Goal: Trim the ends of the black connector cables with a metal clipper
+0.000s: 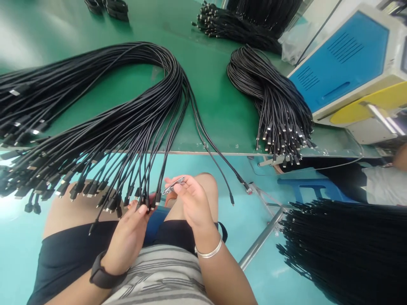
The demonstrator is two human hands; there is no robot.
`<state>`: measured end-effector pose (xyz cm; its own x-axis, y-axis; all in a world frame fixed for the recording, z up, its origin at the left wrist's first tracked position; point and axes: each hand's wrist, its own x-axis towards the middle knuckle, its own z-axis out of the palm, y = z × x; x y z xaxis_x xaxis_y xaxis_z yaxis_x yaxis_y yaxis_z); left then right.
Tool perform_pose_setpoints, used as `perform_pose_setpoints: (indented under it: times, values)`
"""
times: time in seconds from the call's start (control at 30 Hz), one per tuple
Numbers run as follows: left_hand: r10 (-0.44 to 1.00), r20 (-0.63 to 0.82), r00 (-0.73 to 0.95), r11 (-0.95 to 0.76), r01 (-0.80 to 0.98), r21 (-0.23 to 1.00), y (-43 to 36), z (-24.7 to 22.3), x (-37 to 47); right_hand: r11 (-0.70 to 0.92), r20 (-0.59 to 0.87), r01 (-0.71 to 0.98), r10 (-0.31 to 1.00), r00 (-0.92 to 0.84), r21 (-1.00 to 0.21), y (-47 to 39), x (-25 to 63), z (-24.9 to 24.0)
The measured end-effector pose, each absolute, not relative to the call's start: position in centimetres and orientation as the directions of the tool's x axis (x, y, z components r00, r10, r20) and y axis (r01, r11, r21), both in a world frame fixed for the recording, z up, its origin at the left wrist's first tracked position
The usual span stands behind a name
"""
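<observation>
The left hand (129,237), toward half past seven from the middle of the view, has its fingers closed around a few plug ends (147,202) of black cables (173,72). The right hand (193,201), at six o'clock, pinches a small silver tool (174,185) between thumb and fingers, its tip pointing to about eight o'clock, just beside those plugs. Whether the tip touches a plug is too small to tell.

The cables lie in a bend on the green surface (206,106), the curve toward eleven o'clock, with one end running off at nine and the other hanging over the near edge above the lap. A few strands stray toward half past four, apart from the rest.

At two o'clock a folded bundle (280,101) lies on the surface, its plugs over the edge; beyond it, also at two, stands a blue-sided machine (346,55). Another bundle (229,23) lies at one o'clock, and black coils (116,9) at eleven. Past three o'clock are a blue stool (305,186) and part of another person (386,184); at four, a dense mass of dark strands (346,245).
</observation>
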<state>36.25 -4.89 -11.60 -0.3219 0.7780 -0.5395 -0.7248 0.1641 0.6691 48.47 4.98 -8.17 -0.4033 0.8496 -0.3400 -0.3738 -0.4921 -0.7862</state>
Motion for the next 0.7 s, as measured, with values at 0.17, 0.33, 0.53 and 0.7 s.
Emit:
perform_pose_setpoints:
  times: [0.17,0.33,0.53,0.7]
  values:
    - [0.849,-0.511,-0.136,0.348,-0.584,0.733,-3.3,-10.6,36.1,-0.46,-0.327,-0.359,0.868,-0.373,-0.812,4.8,48.5,-7.8]
    - [0.797,-0.591,-0.128,0.466,-0.493,0.735,-1.7,-9.5,37.0,-0.395,-0.32,-0.331,0.912,-0.258,-0.857,4.2,50.0,-7.6]
    - [0.783,-0.619,-0.064,0.516,-0.49,0.703,-1.5,-9.1,36.4,-0.416,-0.342,-0.335,0.904,-0.258,-0.846,3.8,50.7,-7.8]
    - [0.752,-0.654,0.08,0.563,-0.595,0.574,-1.8,-9.1,35.5,-0.533,-0.407,-0.276,0.819,-0.404,-0.8,4.2,49.7,-7.3]
